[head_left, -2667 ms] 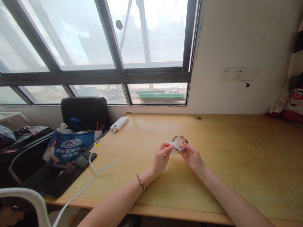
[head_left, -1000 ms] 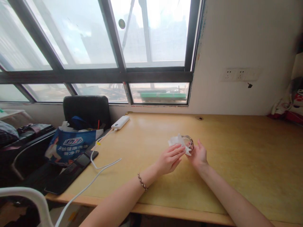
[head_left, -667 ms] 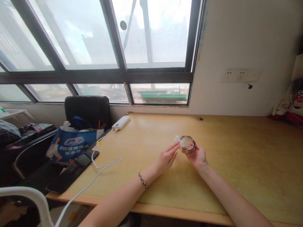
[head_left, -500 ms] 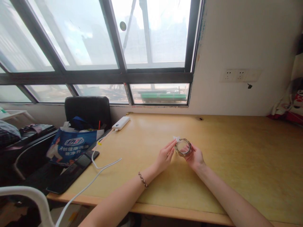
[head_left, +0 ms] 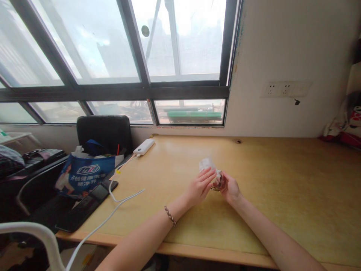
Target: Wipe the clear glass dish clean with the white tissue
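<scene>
Right hand (head_left: 230,188) cupping small clear glass jar (head_left: 219,182) just above pale wooden desk (head_left: 282,180); left hand (head_left: 200,187) pressing crumpled white tissue (head_left: 207,165) against it. Likely light, slippery, breakable; best gripped around the sides. Farther left, white power bank (head_left: 143,146).

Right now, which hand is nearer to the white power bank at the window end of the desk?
Left. The left hand, pressing a white tissue against the small glass jar, sits on the power bank side; the right hand holds the jar farther away.
</scene>
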Motion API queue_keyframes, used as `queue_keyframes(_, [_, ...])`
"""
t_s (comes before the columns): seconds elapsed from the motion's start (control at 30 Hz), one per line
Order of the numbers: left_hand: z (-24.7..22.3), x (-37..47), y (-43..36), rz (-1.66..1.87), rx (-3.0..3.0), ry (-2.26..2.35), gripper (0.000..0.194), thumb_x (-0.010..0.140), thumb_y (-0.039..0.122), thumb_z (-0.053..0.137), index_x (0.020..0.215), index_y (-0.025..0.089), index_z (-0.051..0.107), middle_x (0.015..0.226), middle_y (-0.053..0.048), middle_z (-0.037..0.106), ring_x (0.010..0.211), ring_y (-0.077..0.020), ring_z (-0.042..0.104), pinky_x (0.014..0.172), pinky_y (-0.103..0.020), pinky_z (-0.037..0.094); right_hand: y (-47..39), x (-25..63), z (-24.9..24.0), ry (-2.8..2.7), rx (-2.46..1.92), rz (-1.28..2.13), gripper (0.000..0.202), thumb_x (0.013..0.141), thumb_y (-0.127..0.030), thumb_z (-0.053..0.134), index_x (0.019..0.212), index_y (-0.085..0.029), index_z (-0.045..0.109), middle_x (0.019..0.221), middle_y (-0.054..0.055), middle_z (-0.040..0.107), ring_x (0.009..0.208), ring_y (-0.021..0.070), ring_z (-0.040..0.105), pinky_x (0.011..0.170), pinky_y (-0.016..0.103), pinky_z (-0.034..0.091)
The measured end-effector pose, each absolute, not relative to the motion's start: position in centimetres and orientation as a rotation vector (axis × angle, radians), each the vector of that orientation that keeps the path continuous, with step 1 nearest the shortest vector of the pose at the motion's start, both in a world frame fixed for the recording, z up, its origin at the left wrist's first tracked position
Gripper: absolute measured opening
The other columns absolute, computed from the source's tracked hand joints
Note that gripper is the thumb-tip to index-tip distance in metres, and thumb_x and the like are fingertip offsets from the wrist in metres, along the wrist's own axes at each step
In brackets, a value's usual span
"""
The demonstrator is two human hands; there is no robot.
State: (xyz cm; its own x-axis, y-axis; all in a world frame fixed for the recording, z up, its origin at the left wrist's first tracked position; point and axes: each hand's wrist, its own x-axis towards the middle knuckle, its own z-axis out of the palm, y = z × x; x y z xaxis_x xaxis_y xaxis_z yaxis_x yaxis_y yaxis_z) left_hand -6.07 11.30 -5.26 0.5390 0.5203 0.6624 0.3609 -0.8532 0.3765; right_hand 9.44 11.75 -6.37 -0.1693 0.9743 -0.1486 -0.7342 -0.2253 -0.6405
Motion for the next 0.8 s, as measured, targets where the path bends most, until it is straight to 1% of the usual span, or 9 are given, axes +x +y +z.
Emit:
queue_keyframes(0.07, [-5.0,-6.0,11.2,1.19,2.615,0.797,0.04,0.086,0.022,0.034,0.125,0.018,0.037,0.13,-0.008,0.038,0.124,-0.0213,0.026,0.101,-0.045,0.029,11.6,9.3,-6.3,-0.474,-0.652,1.711,0.016,0.078,-0.025,0.05,0.067,-0.016,0.058,0.055,-0.002,0.058,0.046,0.0112,0.051,0.051,0.025,0.047])
queue_keyframes(0.27, [-4.5,-5.8,11.0,1.211,2.587,0.982,0.038,0.086,0.023,0.032,0.124,0.017,0.039,0.128,-0.009,0.04,0.12,-0.0198,0.034,0.1,-0.04,0.033,11.7,9.5,-5.8,-0.478,-0.655,1.648,0.018,0.08,-0.023,0.046,0.072,-0.016,0.061,0.066,0.001,0.063,0.051,0.0122,0.055,0.05,0.025,0.047])
queue_keyframes(0.33, [-4.6,-5.8,11.0,1.217,2.567,1.029,0.038,0.087,0.024,0.032,0.123,0.017,0.039,0.127,-0.009,0.041,0.118,-0.0201,0.037,0.099,-0.039,0.035,11.9,9.8,-5.8,-0.491,-0.648,1.618,0.018,0.081,-0.024,0.046,0.072,-0.017,0.06,0.066,0.001,0.063,0.052,0.0131,0.056,0.052,0.026,0.048])
queue_keyframes(0.4, [-4.7,-5.8,11.0,1.204,2.553,1.062,0.038,0.087,0.025,0.032,0.123,0.017,0.04,0.127,-0.009,0.042,0.117,-0.0203,0.039,0.098,-0.038,0.036,12.0,10.0,-5.9,-0.482,-0.64,1.589,0.018,0.08,-0.024,0.047,0.069,-0.018,0.059,0.061,-0.001,0.061,0.052,0.0139,0.056,0.054,0.028,0.048])
queue_keyframes(0.5, [-4.8,-5.8,10.9,1.169,2.547,1.058,0.038,0.086,0.024,0.032,0.122,0.017,0.041,0.126,-0.009,0.042,0.116,-0.0197,0.04,0.098,-0.036,0.036,12.2,10.2,-5.8,-0.423,-0.635,1.569,0.018,0.08,-0.022,0.047,0.066,-0.019,0.058,0.057,-0.002,0.06,0.051,0.0139,0.056,0.054,0.028,0.048])
queue_keyframes(0.63, [-4.8,-5.6,10.8,1.193,2.536,0.993,0.036,0.086,0.024,0.033,0.121,0.018,0.042,0.127,-0.009,0.042,0.116,-0.0189,0.04,0.098,-0.035,0.037,12.4,10.5,-5.5,-0.399,-0.631,1.553,0.017,0.08,-0.022,0.046,0.071,-0.018,0.059,0.063,-0.001,0.063,0.056,0.0146,0.058,0.059,0.028,0.048])
queue_keyframes(0.8, [-4.8,-5.4,10.5,1.19,2.581,0.915,0.036,0.086,0.023,0.033,0.121,0.018,0.042,0.124,-0.009,0.045,0.115,-0.0186,0.041,0.096,-0.036,0.038,12.6,10.9,-5.7,-0.418,-0.641,1.503,0.015,0.079,-0.023,0.047,0.071,-0.019,0.059,0.064,0.0,0.064,0.059,0.0157,0.06,0.061,0.029,0.049])
